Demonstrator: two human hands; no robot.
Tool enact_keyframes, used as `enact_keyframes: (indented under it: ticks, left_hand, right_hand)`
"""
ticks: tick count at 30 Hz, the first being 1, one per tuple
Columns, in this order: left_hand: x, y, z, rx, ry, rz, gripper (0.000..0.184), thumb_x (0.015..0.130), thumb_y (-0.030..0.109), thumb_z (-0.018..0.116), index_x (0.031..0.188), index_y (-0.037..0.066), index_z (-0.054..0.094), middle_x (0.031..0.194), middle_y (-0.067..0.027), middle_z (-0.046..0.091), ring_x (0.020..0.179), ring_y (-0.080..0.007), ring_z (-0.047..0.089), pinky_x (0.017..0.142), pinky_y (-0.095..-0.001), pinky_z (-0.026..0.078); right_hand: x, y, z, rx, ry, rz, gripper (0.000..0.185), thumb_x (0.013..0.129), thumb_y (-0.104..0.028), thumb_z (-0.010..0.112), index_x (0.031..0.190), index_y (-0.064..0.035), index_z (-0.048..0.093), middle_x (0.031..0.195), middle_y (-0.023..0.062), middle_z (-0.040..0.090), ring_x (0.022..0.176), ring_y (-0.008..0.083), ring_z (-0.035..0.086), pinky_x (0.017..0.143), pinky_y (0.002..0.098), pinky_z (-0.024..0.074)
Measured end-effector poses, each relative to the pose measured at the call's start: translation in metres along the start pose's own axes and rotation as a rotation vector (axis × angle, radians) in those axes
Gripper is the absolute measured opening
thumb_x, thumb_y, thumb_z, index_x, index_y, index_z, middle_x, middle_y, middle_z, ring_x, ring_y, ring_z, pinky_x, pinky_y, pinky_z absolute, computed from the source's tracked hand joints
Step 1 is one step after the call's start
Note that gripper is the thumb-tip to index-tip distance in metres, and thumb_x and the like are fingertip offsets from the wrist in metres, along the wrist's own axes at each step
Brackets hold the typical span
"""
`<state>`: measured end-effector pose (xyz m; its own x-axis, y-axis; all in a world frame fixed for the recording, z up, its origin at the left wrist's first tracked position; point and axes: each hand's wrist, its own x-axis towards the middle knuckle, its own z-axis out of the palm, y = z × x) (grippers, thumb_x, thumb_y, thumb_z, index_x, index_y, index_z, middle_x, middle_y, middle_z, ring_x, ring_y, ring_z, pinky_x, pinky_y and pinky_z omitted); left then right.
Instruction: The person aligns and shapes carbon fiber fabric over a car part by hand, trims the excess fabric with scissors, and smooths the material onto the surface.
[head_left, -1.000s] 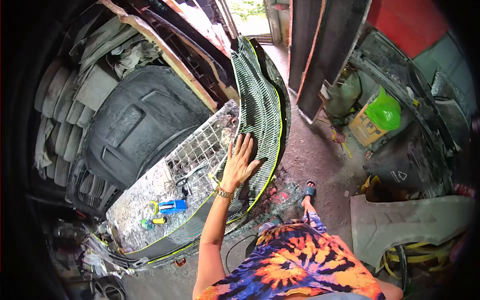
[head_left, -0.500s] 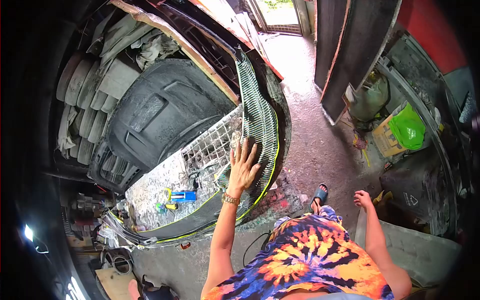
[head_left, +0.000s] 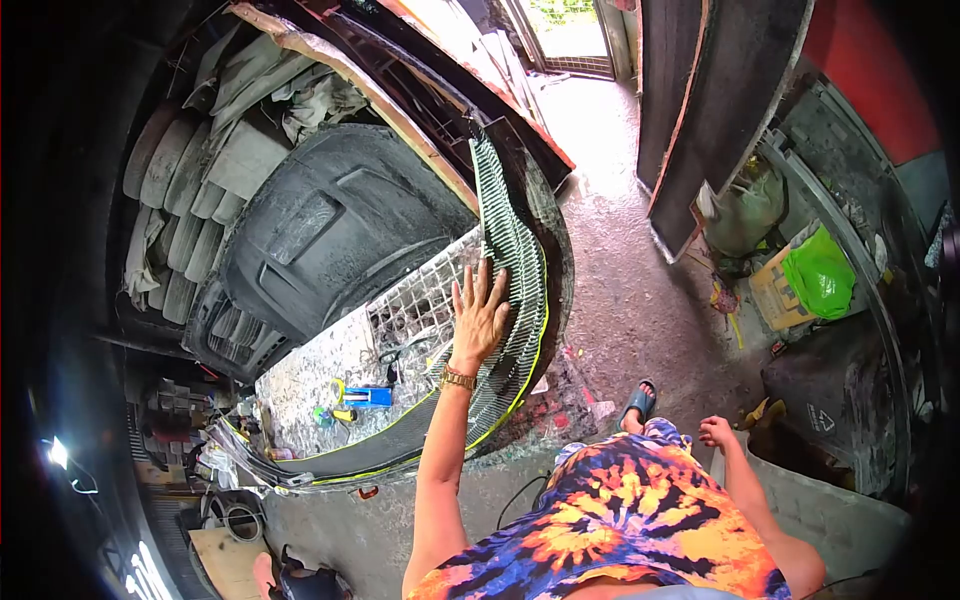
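Note:
My left hand (head_left: 479,322) lies flat with its fingers spread on a dark woven fabric strip (head_left: 516,262) that looks like carbon-fibre cloth. The strip lies along a long curved part, with a bright yellow-green line (head_left: 521,393) at its outer edge. The fabric's pale threads show as ripples beyond my fingertips. My right hand (head_left: 716,432) hangs beside my body, away from the part, its fingers curled in and nothing visible in them. Left of my left hand, a blue tool (head_left: 367,397) and a yellow-handled tool (head_left: 343,414) rest on the work table (head_left: 300,400).
A black hood-shaped panel (head_left: 330,230) stands behind the table, near stacked grey pieces (head_left: 185,190). Tall dark panels (head_left: 690,110) stand on the right. A cardboard box (head_left: 777,292) with a green plastic bag (head_left: 820,275) sits on the floor. Another person's foot (head_left: 264,572) shows lower left.
My left hand has shifted slightly left and nearer to me along the fabric. My right hand has dropped a little, its fingers more curled. The whole view has shifted slightly.

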<state>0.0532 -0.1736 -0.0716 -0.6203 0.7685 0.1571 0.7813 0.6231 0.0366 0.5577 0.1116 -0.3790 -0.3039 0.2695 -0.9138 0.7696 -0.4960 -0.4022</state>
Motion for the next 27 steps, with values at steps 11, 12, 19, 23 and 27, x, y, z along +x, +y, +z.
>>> enact_keyframes:
  ticks: [11,12,19,23,27]
  left_hand:
    - [0.012,0.013,0.002,-0.009,0.063,0.075,0.05,0.103,0.034,0.034,0.152,0.022,0.036,0.163,-0.0126,0.016,0.151,-0.0359,0.009,0.119,-0.0548,0.004]
    - [0.014,0.014,0.001,-0.006,0.065,0.078,0.05,0.103,0.033,0.034,0.151,0.022,0.037,0.163,-0.0126,0.016,0.151,-0.036,0.01,0.119,-0.0547,0.004]
    - [0.026,0.02,-0.004,0.0,0.15,-0.031,0.05,0.103,0.031,0.032,0.152,0.021,0.036,0.163,-0.0126,0.018,0.151,-0.0339,0.011,0.12,-0.0533,0.003]
    - [0.026,0.02,-0.001,0.027,0.189,-0.094,0.053,0.103,0.031,0.032,0.154,0.017,0.032,0.163,-0.0128,0.018,0.151,-0.0327,0.01,0.12,-0.0511,0.002]
    - [0.025,0.02,0.006,-0.028,0.175,-0.139,0.059,0.102,0.032,0.035,0.155,0.007,0.024,0.163,-0.0128,0.017,0.152,-0.0306,0.01,0.121,-0.0498,0.002]
  right_hand:
    - [-0.007,-0.025,-0.027,0.0,0.029,-0.066,0.023,0.088,-0.011,0.063,0.11,-0.0062,0.061,0.09,0.0066,0.066,0.066,0.0204,0.067,0.048,0.0298,0.0463]
    - [-0.008,-0.026,-0.027,-0.008,0.038,-0.049,0.022,0.088,-0.01,0.063,0.11,-0.0061,0.062,0.091,0.0067,0.066,0.066,0.0204,0.067,0.048,0.0298,0.0463]
    - [0.004,-0.022,-0.032,-0.064,0.019,-0.027,0.023,0.091,-0.014,0.062,0.112,-0.0061,0.061,0.094,0.0097,0.069,0.066,0.0195,0.068,0.05,0.0306,0.0521]
    - [0.008,-0.02,-0.036,-0.062,0.003,-0.035,0.023,0.091,-0.013,0.061,0.113,-0.0062,0.061,0.094,0.0098,0.07,0.067,0.0196,0.069,0.05,0.0298,0.0511]
    - [0.007,-0.023,-0.038,-0.06,0.013,-0.027,0.023,0.091,-0.013,0.061,0.113,-0.0063,0.061,0.094,0.0096,0.07,0.066,0.0196,0.069,0.049,0.029,0.0499]
